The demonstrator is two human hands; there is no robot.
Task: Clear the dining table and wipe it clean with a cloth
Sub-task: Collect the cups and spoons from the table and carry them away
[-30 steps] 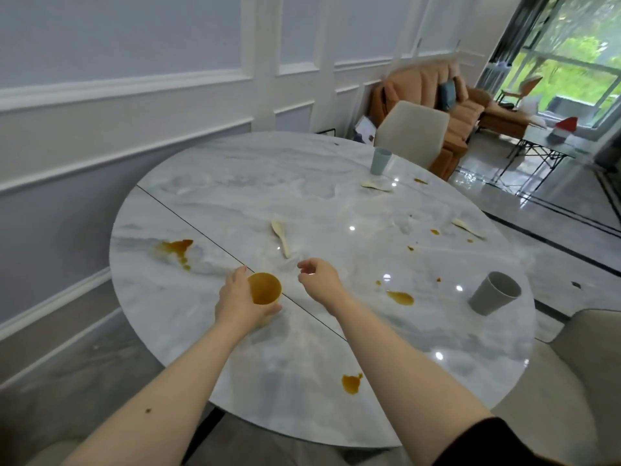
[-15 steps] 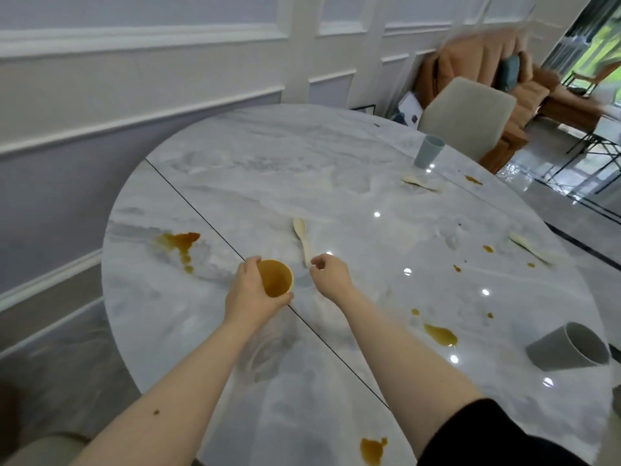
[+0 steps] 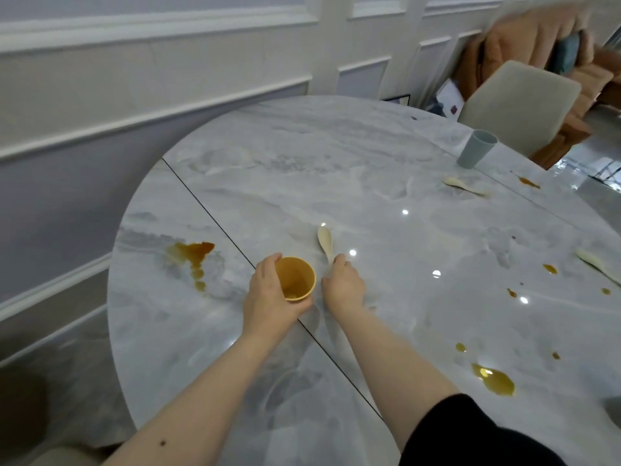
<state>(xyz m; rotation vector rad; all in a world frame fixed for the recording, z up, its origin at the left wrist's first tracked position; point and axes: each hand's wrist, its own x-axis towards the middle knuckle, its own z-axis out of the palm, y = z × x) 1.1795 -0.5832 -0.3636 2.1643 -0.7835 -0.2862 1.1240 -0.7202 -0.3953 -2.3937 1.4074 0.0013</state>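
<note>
bare marble table (image 3: 302,169) beyond spoon (image 3: 325,242)

The tabletop (image 3: 336,156) was pale grey marble with white veining. The cup (image 3: 297,279) was mustard yellow, another cup (image 3: 476,148) pale blue-grey, the spoon (image 3: 325,242) cream. Spills (image 3: 191,252) were amber-brown, the sleeve (image 3: 470,435) black.

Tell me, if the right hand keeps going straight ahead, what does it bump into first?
The spoon. The right hand points away from the person, and its fingertips are already at the handle end. Whether they touch it yet is hard to tell.
</note>
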